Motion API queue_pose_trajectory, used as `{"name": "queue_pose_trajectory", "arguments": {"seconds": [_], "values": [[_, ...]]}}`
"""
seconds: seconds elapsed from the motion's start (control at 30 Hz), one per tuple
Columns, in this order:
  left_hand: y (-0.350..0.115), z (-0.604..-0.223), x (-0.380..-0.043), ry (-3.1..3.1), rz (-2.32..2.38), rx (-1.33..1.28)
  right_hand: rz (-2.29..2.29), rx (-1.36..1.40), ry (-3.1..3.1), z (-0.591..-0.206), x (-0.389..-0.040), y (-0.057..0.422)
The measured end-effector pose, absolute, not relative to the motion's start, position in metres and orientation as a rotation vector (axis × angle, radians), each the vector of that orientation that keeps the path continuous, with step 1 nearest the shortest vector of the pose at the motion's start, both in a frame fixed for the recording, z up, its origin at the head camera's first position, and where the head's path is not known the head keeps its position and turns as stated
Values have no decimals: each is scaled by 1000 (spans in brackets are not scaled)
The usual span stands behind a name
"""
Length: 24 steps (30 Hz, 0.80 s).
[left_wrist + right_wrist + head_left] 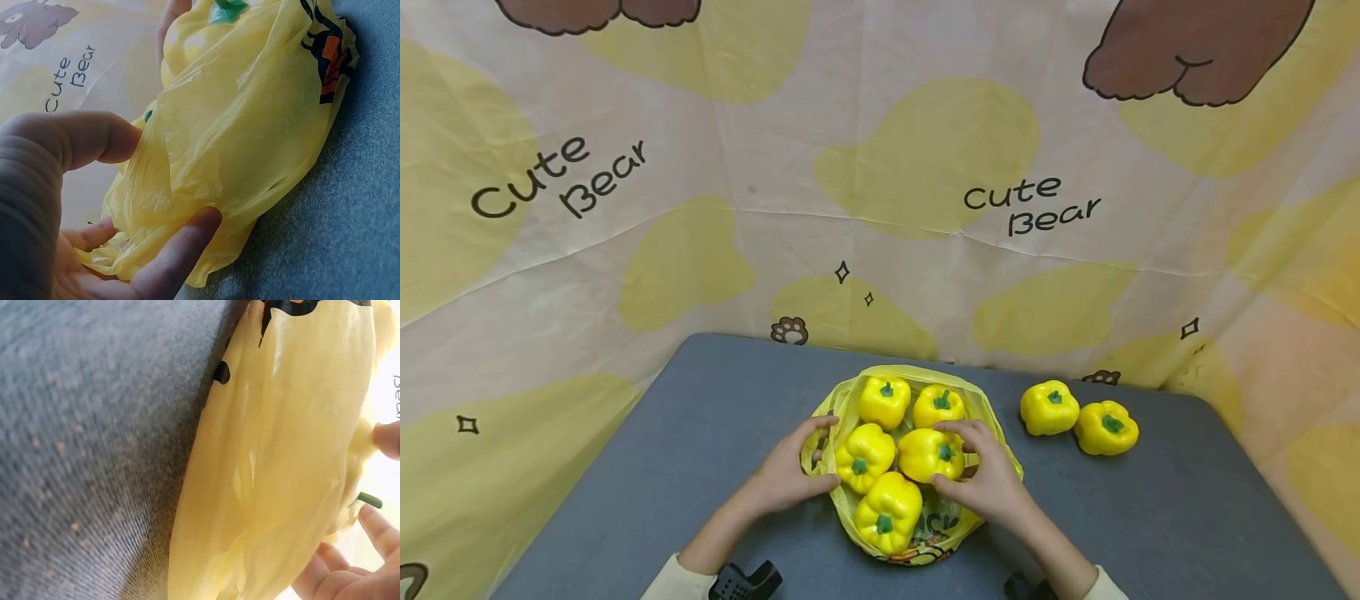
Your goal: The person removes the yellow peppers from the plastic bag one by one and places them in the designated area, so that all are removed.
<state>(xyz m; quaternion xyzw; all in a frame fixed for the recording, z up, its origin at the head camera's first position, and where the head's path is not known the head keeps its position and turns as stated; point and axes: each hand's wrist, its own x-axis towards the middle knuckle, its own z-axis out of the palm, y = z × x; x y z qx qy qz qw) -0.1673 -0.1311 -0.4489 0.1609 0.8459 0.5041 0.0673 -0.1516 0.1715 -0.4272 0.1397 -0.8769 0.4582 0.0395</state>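
A yellow plastic bag lies wide open on the table, with several yellow bell peppers inside. At its left side my left hand grips the thin plastic; in the left wrist view the thumb and fingers close on the crumpled bag. My right hand reaches over the bag's right side and holds one bell pepper between thumb and fingers. In the right wrist view the bag wall hides most of that pepper, and a green stem shows by the fingertips.
Two more yellow bell peppers, one on the left and one on the right, sit on the grey table to the right of the bag. A patterned cloth hangs behind the table's far edge.
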Motion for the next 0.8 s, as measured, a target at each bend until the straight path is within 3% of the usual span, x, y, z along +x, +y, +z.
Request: {"name": "queue_pose_trajectory", "arguments": {"seconds": [0.8], "values": [[-131, -450, -169, 2563, 1485, 468, 1384, 454, -2565, -406, -149, 198]]}}
